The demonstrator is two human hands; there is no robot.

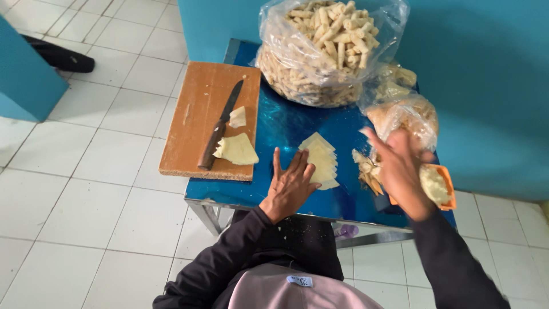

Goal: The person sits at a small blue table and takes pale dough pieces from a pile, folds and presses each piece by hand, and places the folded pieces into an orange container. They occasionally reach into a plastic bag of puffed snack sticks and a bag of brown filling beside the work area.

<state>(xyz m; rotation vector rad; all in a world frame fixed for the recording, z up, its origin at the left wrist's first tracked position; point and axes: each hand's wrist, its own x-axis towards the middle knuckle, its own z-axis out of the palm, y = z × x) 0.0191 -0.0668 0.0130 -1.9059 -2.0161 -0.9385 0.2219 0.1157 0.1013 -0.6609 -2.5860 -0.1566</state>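
Your left hand [290,186] lies flat, fingers spread, against the wrapper stack [320,162]; your right hand [400,169], fingers loose and empty, hovers at three o'clock. Rolled sticks fill the bag [329,51] at twelve o'clock; many wrappers remain.

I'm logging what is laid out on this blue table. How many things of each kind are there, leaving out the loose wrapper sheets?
Cutting board: 1
Knife: 1
Clear bags of rolled snacks: 2
Orange tub of filling: 1
Total: 5

The left hand rests flat by the wrapper stack; the right hand hovers open beside the tub.
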